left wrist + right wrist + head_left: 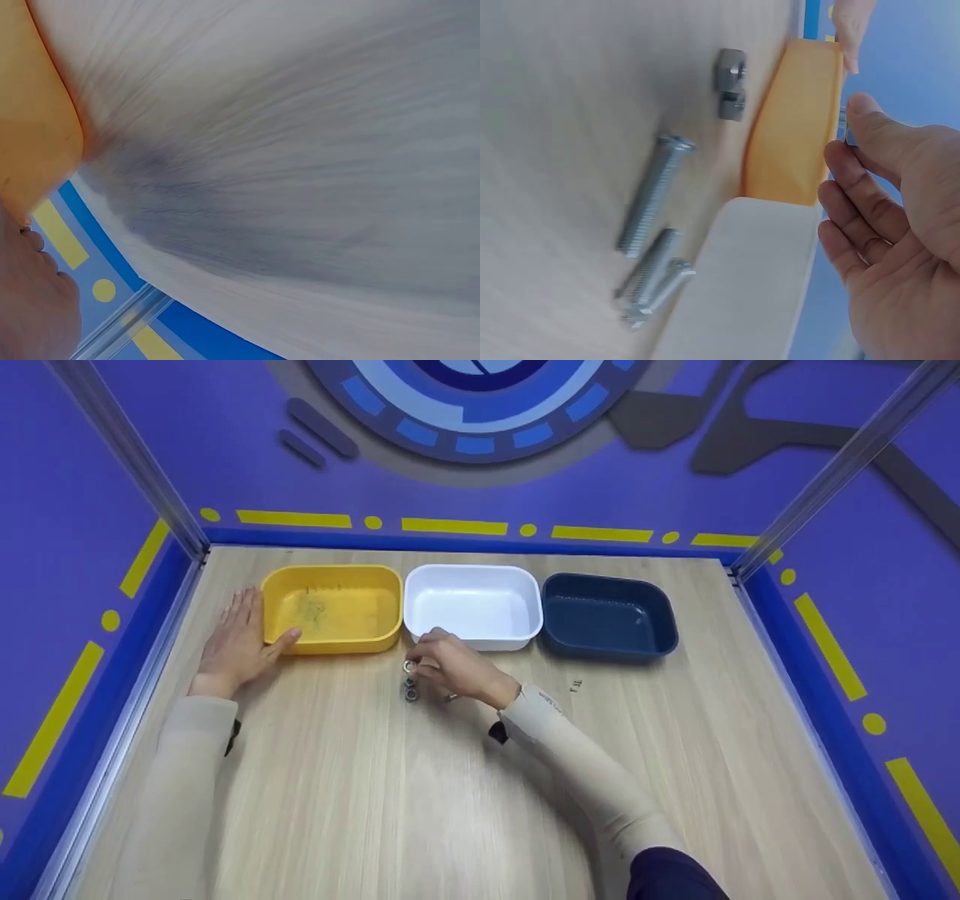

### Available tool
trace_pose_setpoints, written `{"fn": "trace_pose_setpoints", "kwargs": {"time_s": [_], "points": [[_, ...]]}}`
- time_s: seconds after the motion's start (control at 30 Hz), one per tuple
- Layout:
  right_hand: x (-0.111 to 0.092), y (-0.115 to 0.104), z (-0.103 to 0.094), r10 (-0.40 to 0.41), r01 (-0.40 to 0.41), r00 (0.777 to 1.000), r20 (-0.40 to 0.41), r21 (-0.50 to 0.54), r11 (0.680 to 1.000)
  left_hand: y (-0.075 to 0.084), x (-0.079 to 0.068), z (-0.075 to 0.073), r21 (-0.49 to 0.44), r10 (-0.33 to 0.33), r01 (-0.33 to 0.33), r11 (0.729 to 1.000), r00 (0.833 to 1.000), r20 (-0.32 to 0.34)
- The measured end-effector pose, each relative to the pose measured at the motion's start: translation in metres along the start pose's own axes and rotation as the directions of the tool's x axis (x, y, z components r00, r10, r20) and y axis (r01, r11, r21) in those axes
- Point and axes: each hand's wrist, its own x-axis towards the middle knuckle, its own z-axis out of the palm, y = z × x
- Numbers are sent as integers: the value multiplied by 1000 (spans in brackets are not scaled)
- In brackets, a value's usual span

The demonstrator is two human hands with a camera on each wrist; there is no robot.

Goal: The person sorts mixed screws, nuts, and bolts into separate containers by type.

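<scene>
My right hand (457, 664) pinches a small metal nut (409, 666) between thumb and forefinger, above the table just in front of the white tub (473, 646). In the right wrist view the nut is mostly hidden by the fingertips. Two more nuts (731, 82) lie together on the wood, and several bolts (654, 199) lie closer to that wrist. My left hand (238, 641) rests against the left wall of the yellow tub (330, 646), fingers straight, thumb at its front rim. Small dark pieces lie inside that tub.
A dark blue tub (611, 651) stands right of the white one, the three in a row. In front of it lie several tiny screws (576, 685). Purple panels (480, 495) with metal corner posts (832, 472) enclose the wooden table (390, 810).
</scene>
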Motion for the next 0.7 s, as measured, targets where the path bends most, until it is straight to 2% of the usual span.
{"fn": "trace_pose_setpoints", "kwargs": {"time_s": [0.3, 0.7], "points": [[35, -7, -13, -12, 12, 1000, 0, -14, 1000, 2, 3, 1, 0, -2, 2, 1000, 1000, -11], [75, -16, -15, 58, -58, 998, 13, -26, 998, 1, 2, 1, 7, 5, -5, 1000, 1000, -24]]}}
